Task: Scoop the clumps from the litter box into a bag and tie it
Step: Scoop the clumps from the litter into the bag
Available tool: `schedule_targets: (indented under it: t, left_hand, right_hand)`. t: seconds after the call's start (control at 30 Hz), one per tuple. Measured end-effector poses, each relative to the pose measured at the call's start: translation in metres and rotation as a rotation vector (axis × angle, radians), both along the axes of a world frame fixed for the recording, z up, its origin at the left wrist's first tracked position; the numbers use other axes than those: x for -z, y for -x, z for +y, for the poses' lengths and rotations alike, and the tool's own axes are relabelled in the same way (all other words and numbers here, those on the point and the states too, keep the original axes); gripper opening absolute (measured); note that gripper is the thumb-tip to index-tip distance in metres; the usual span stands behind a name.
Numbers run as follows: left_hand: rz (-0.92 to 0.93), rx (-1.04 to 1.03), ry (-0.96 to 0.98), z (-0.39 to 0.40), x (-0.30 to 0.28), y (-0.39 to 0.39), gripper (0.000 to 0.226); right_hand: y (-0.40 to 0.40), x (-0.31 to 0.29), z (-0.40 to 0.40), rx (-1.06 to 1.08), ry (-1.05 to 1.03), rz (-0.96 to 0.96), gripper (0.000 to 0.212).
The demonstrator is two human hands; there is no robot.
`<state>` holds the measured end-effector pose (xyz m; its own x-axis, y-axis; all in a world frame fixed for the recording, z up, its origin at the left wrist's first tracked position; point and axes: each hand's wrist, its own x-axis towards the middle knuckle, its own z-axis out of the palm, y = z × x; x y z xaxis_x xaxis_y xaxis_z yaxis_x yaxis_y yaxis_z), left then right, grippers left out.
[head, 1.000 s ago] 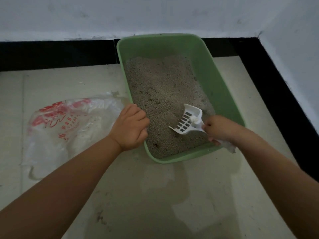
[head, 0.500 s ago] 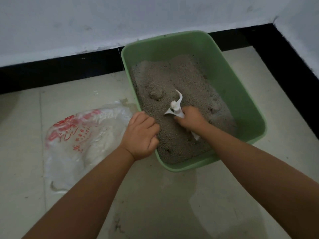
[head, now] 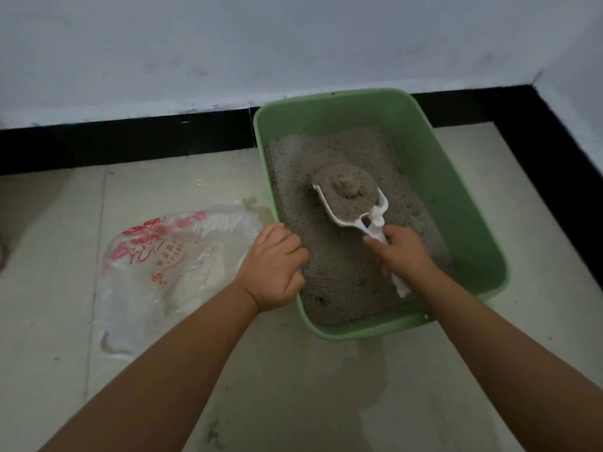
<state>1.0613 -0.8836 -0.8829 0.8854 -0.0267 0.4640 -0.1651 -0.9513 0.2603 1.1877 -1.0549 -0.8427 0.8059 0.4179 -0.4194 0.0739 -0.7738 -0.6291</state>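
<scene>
A green litter box (head: 437,177) stands on the floor, filled with grey litter (head: 336,282). My right hand (head: 403,254) grips the handle of a white slotted scoop (head: 354,220) held level above the litter. The scoop is heaped with litter, and a clump (head: 346,187) sits on top of the heap. My left hand (head: 272,267) curls over the box's left rim. A clear plastic bag (head: 169,265) with red print lies flat on the floor to the left of the box.
The box sits in a corner, with a white wall (head: 293,44) and black skirting (head: 130,138) behind it and the same skirting (head: 554,171) along the right side. Pale floor tiles (head: 293,386) stretch in front and to the left.
The scoop has gone from tipped on edge in the litter to level and loaded with litter and a clump. My left hand stays on the rim. The view has shifted.
</scene>
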Motion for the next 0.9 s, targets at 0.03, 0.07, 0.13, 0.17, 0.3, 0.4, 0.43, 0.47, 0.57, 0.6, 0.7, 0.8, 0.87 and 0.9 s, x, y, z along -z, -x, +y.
schedule_targets:
  t: [0.03,0.07,0.13,0.17,0.3,0.4,0.43,0.47,0.57,0.6,0.7,0.8,0.87,0.9]
  left_hand:
    - [-0.003,-0.001,0.0,0.0,0.0,0.0,0.026]
    - [-0.007,0.0,-0.002,0.0,-0.001,0.0,0.026]
    - [-0.009,0.006,-0.011,-0.001,-0.002,-0.001,0.027]
    - [-0.008,0.003,-0.017,-0.001,-0.002,0.0,0.028]
    - [-0.006,-0.002,-0.015,-0.001,-0.002,0.001,0.027]
    - [-0.008,-0.005,-0.021,-0.002,-0.002,0.002,0.026]
    - [-0.008,-0.007,-0.023,-0.002,-0.002,0.002,0.026]
    - [-0.005,-0.01,-0.025,-0.002,-0.003,0.001,0.027]
    - [0.008,-0.014,-0.034,-0.002,-0.005,0.002,0.027]
    - [0.012,-0.015,-0.036,-0.002,-0.004,0.002,0.027]
    - [0.026,-0.033,-0.036,-0.002,-0.005,0.002,0.027]
    - [0.035,-0.025,-0.028,-0.002,-0.006,0.003,0.028]
    - [0.049,-0.022,-0.03,-0.001,-0.006,0.003,0.028]
    - [0.048,-0.02,-0.035,-0.001,-0.006,0.003,0.028]
  right_hand:
    - [0.003,-0.003,-0.003,-0.036,0.027,-0.001,0.021]
    - [0.005,-0.006,-0.007,-0.076,0.04,0.003,0.02]
    - [0.011,-0.007,-0.014,-0.113,0.04,0.014,0.022]
    - [0.012,-0.007,-0.015,-0.106,0.029,0.007,0.025]
    - [0.013,-0.006,-0.014,-0.002,-0.035,-0.007,0.021]
    - [0.015,-0.006,-0.013,-0.079,0.025,-0.054,0.026]
    - [0.015,-0.006,-0.013,-0.072,0.028,-0.054,0.026]
    - [0.014,-0.006,-0.013,-0.048,0.012,-0.048,0.021]
    - [0.012,-0.008,-0.013,-0.033,0.006,-0.029,0.019]
    - [0.013,-0.008,-0.014,-0.054,0.022,-0.029,0.023]
    - [0.015,-0.009,-0.014,-0.015,-0.03,-0.03,0.02]
    - [0.012,-0.009,-0.014,0.004,-0.025,-0.042,0.015]
    - [0.011,-0.008,-0.015,-0.047,0.008,-0.044,0.016]
    - [0.011,-0.007,-0.016,-0.049,0.0,-0.033,0.017]
